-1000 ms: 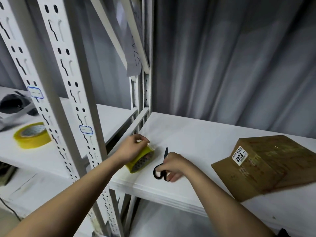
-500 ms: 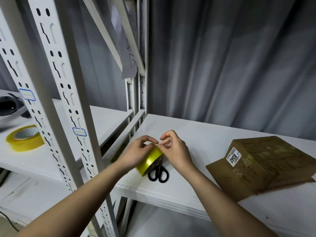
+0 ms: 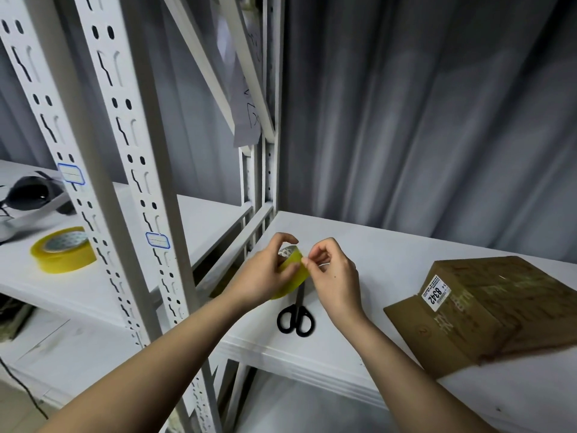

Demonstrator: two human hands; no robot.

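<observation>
seemingly two tape rolls (image 3: 298, 273) (image 3: 62, 250), one scissors (image 3: 300, 300)

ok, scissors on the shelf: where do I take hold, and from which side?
Take the scissors by the two black handle loops, from above on the front-edge side of the shelf. They lie flat, loops toward the person and unobstructed; the blades point away, tips hidden behind the yellow tape roll the left hand holds.
</observation>
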